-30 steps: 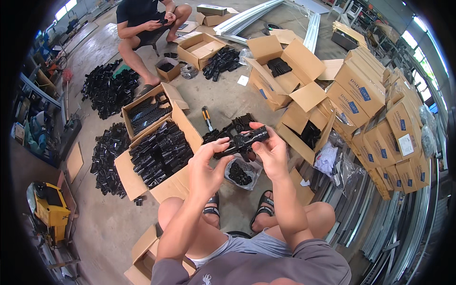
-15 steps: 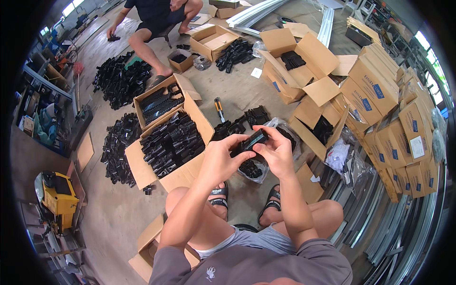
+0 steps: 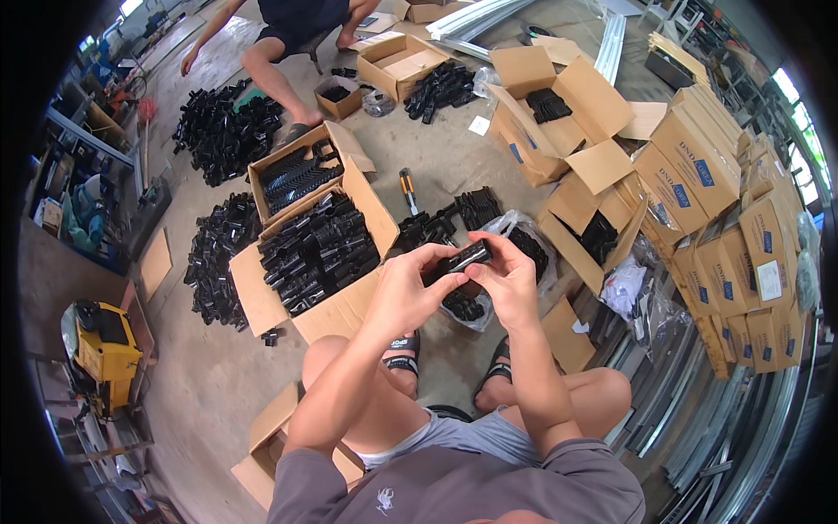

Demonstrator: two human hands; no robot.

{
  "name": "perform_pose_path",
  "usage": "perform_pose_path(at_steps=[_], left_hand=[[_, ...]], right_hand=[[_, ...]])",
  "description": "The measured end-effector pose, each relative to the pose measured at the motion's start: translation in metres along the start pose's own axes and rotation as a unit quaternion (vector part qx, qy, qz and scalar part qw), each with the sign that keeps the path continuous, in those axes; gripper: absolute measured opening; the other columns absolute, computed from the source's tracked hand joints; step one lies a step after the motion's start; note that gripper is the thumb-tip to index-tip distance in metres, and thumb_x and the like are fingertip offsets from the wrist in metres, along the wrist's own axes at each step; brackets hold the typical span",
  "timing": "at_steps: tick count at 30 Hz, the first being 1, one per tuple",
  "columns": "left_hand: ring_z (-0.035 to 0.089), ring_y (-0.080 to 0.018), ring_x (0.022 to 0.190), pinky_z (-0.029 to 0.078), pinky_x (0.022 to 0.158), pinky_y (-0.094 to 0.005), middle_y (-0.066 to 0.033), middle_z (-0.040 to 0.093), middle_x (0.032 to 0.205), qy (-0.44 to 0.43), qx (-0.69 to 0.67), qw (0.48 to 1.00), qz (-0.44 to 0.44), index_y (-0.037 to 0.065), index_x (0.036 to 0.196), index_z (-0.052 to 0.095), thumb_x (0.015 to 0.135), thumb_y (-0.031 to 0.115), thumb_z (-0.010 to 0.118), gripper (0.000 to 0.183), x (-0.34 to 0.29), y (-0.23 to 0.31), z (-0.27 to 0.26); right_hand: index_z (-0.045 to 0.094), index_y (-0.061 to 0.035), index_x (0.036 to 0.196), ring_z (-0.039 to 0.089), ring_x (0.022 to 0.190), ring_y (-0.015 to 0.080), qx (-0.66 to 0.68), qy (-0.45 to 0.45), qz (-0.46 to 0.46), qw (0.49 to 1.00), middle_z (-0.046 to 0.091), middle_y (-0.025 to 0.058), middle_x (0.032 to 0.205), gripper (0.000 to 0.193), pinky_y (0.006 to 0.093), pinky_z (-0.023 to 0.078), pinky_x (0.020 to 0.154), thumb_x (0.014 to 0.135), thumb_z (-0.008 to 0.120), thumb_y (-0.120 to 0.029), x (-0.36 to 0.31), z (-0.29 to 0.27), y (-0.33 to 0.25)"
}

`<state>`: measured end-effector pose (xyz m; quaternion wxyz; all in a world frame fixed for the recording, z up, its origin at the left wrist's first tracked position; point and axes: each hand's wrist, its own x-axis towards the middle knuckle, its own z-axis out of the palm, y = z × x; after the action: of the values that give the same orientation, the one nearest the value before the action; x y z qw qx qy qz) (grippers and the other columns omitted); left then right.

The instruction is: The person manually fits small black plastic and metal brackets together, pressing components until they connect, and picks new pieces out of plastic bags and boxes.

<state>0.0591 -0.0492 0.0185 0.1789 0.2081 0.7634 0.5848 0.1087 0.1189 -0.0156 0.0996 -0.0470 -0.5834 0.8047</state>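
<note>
Between my two hands I hold a short, glossy black plastic part (image 3: 469,256), its exact kind not clear. My left hand (image 3: 417,284) grips its left end with thumb and fingers. Its right end is pinched by my right hand (image 3: 506,278). Just beyond and below the hands lies a clear plastic bag (image 3: 548,278) with small black pieces in it. More black parts (image 3: 477,208) lie in rows on the floor behind my hands, near an orange-handled tool (image 3: 407,188). To the left stands an open carton (image 3: 381,210) packed with similar black parts.
Loose black parts form heaps (image 3: 225,262) on the left. Open cartons (image 3: 602,175) stand at right, before stacked closed boxes (image 3: 676,188). Metal profiles (image 3: 698,428) lie at lower right. A yellow machine (image 3: 109,354) is at far left. Another person (image 3: 301,35) sits at the back.
The black part has turned in my fingers, showing a different, rounder side. The other person's hand has moved left and no longer holds a dark piece. My view has shifted slightly.
</note>
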Motion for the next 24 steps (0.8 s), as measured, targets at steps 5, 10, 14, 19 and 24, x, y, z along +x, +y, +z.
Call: perform_pose_path(at_steps=[5,10,14,19,24], left_hand=[[0.066,-0.0117,0.088,0.053,0.079,-0.0282,-0.0104,0.071,0.096,0.017,-0.025,0.999,0.029,-0.005,0.11,0.062,0.085,0.005,0.072,0.029,0.0,-0.011,0.003],[0.068,-0.0142,0.09,0.054,0.08,-0.0293,-0.0127,0.071,0.098,0.009,-0.064,0.997,-0.032,-0.005,0.109,0.062,0.08,0.002,0.076,0.033,-0.002,-0.007,0.0],[0.067,-0.0131,0.09,0.053,0.08,-0.0287,-0.0111,0.072,0.098,0.016,-0.08,0.996,-0.039,-0.005,0.108,0.063,0.078,0.003,0.078,0.035,-0.002,-0.004,-0.005],[0.067,-0.0129,0.089,0.053,0.079,-0.0274,-0.0095,0.072,0.096,-0.018,-0.032,0.997,-0.072,-0.004,0.107,0.065,0.076,0.002,0.079,0.035,-0.002,0.005,-0.014],[0.067,-0.0124,0.087,0.052,0.078,-0.0269,-0.0089,0.072,0.097,-0.012,-0.007,0.999,-0.043,-0.003,0.108,0.065,0.075,0.002,0.08,0.037,-0.001,0.002,-0.006]], right_hand=[[0.057,0.0069,0.124,0.063,0.088,0.0092,0.012,0.001,0.005,1.0,0.066,0.0059,0.1,0.05,0.023,0.053,0.081,0.079,0.078,0.001,-0.001,0.001,0.002],[0.057,0.0072,0.124,0.063,0.088,0.0098,0.0,0.013,0.003,1.0,0.066,0.0064,0.101,0.051,0.0234,0.053,0.082,0.079,0.078,0.0,-0.004,0.004,0.008],[0.057,0.0066,0.124,0.062,0.091,0.01,0.012,0.003,0.012,1.0,0.066,0.0061,0.102,0.05,0.024,0.052,0.083,0.079,0.078,0.0,-0.003,0.005,0.009],[0.058,0.0058,0.121,0.062,0.093,0.01,0.028,-0.021,0.028,0.999,0.065,0.0059,0.103,0.047,0.0243,0.052,0.083,0.079,0.078,0.0,-0.002,0.005,0.013],[0.058,0.0046,0.116,0.062,0.093,0.0109,0.034,-0.018,0.011,0.999,0.065,0.0062,0.103,0.04,0.0252,0.052,0.083,0.081,0.076,0.001,-0.001,-0.001,0.018]])
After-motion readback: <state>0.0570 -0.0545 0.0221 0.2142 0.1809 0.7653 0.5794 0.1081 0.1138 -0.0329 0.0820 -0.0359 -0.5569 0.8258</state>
